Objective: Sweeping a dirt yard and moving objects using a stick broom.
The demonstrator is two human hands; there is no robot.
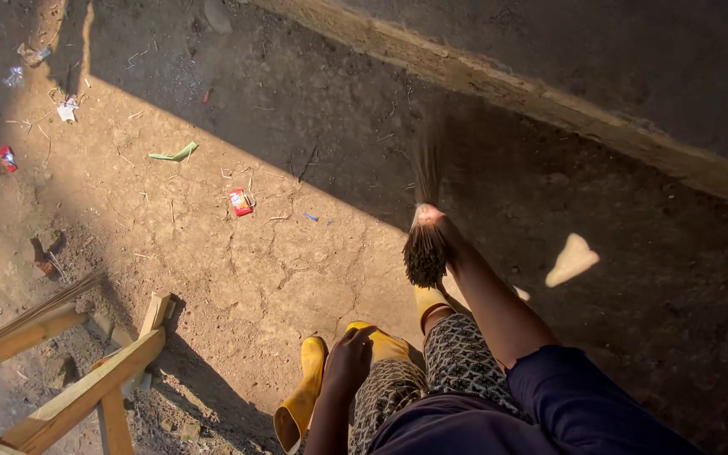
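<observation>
Head view: right hand [428, 216] grips one twig broom [425, 227]; left hand [349, 358], fingers curled, rests on a knee above two yellow boots [301, 396].

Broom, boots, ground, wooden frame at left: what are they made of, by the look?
Broom: bundle of thin dry sticks or plant fibres, dark cut ends showing, held in the right hand.
Boots: yellow rubber or plastic, smooth with a slight sheen.
Ground: packed dry earth, cracked and dusty.
Frame: rough sawn timber, unpainted, grain visible.
</observation>
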